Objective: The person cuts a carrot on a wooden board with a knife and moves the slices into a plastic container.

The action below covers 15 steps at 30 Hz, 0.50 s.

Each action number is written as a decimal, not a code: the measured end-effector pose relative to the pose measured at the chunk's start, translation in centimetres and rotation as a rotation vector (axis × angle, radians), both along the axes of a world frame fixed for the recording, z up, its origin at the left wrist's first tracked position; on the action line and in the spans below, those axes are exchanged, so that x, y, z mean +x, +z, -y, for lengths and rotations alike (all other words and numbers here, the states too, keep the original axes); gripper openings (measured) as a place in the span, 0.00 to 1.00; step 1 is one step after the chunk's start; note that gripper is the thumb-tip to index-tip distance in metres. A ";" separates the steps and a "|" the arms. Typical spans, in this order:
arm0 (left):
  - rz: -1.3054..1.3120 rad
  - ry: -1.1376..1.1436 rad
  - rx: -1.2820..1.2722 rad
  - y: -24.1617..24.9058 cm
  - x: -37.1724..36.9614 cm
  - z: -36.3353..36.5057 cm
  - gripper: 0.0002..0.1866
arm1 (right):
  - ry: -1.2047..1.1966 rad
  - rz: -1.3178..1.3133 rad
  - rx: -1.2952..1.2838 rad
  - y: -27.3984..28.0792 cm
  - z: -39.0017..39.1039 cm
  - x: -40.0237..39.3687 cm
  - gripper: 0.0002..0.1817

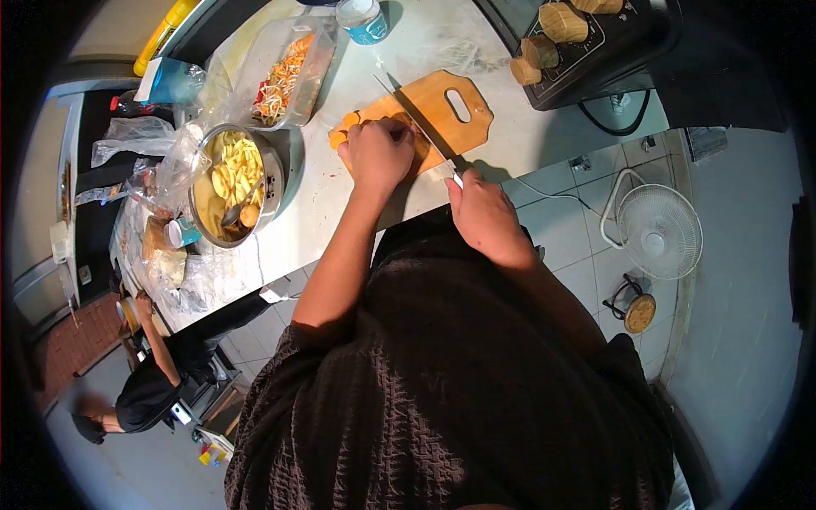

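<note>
My left hand [379, 155] has its fingers curled over an orange-brown piece of food on the wooden cutting board [472, 132]; most of that piece is hidden under the fingers. Several orange slices [347, 127] lie at the board's left end. In my right hand [486, 214] is the white handle of a knife [422, 126]. Its long blade slants across the board, just right of my left fingers. Left of the board stands a metal pot [272, 183] with pale yellow cut pieces and a spoon in it.
A clear plastic container [316, 85] of shredded vegetables and a blue-white tub [364, 24] stand behind the board. Plastic bags [183, 161] crowd the left. A black appliance [586, 64] is at back right, a white fan [654, 229] on the floor. Another person [157, 387] sits lower left.
</note>
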<state>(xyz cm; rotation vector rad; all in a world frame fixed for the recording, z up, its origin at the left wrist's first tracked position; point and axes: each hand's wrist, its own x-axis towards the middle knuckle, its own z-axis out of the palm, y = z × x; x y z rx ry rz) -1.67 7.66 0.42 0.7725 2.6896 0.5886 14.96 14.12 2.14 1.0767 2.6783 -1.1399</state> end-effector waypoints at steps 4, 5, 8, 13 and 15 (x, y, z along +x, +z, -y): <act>-0.003 -0.007 0.032 -0.1 0.1 0.1 0.13 | 0.005 0.009 -0.011 -0.4 -0.2 -0.1 0.21; -0.068 -0.027 0.034 0.0 0.2 0.2 0.12 | 0.011 0.012 -0.011 -0.4 -0.2 -0.1 0.21; -0.133 -0.040 0.043 0.1 0.3 0.2 0.12 | 0.004 0.012 -0.022 -0.5 -0.3 -0.3 0.21; -0.129 -0.029 0.034 0.5 0.5 0.0 0.12 | 0.008 0.011 -0.033 -0.6 -0.6 -0.7 0.21; -0.085 -0.023 0.018 0.6 0.6 0.1 0.13 | 0.008 0.023 -0.030 -0.5 -0.5 -0.9 0.21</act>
